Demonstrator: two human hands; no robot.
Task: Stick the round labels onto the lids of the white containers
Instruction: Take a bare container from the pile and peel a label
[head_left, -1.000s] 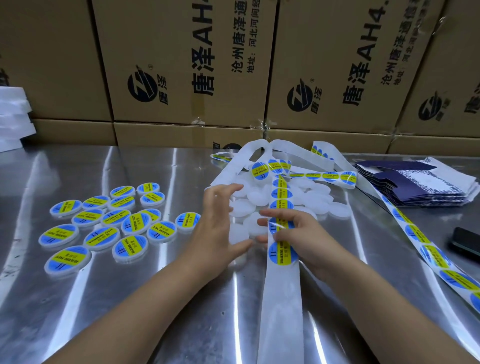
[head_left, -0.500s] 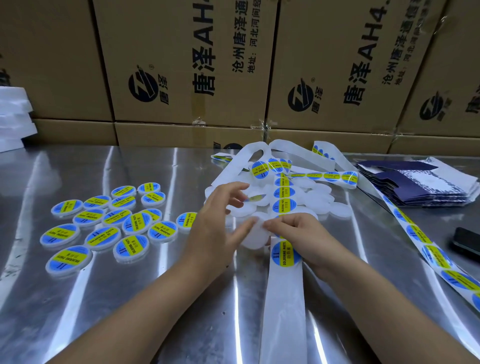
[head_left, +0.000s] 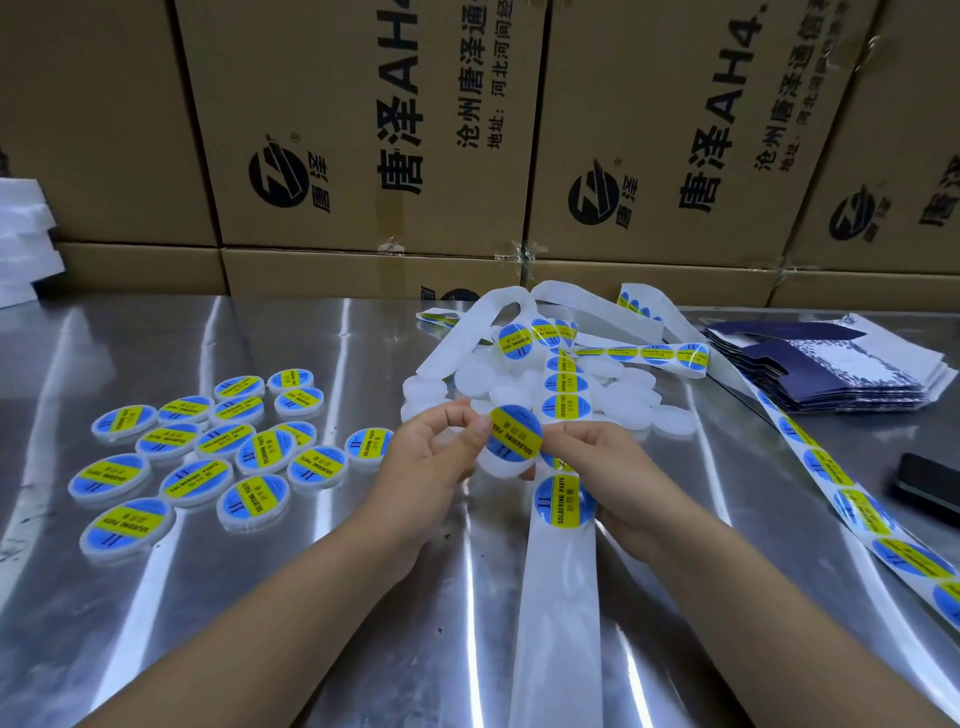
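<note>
Four brown cardboard cartons (head_left: 363, 130) printed in black stand across the upper row of the stack, with more below them, behind a steel table (head_left: 311, 597). Two label strips cross the table. One backing strip (head_left: 556, 623) runs lengthwise from the near edge away to the hands. Its near stretch is bare, and one unpeeled label (head_left: 563, 500) shows in full just beside the right hand. A second strip (head_left: 852, 499), full of labels, slants down the right side.

One stack of flat dark-blue cartons (head_left: 831, 364) lies far right, and one black phone (head_left: 930, 486) lies at the right edge. Sixteen labelled containers (head_left: 195, 480) lie flat in a loose cluster on the left, labels up, well apart from the hands. Behind the hands is a pile of unlabelled white containers (head_left: 634, 395), partly under the strips; their number cannot be counted.

One white container (head_left: 501, 470) is held above the table between both hands, its lid tilted toward the camera. The left hand (head_left: 431, 457) pinches its left rim, with the thumb on the lid's edge. The right hand (head_left: 613, 478), fingers curled, grips its right rim. The round label (head_left: 514, 434) sits on the lid, its yellow band slanting from upper left to lower right, the print upside down.
</note>
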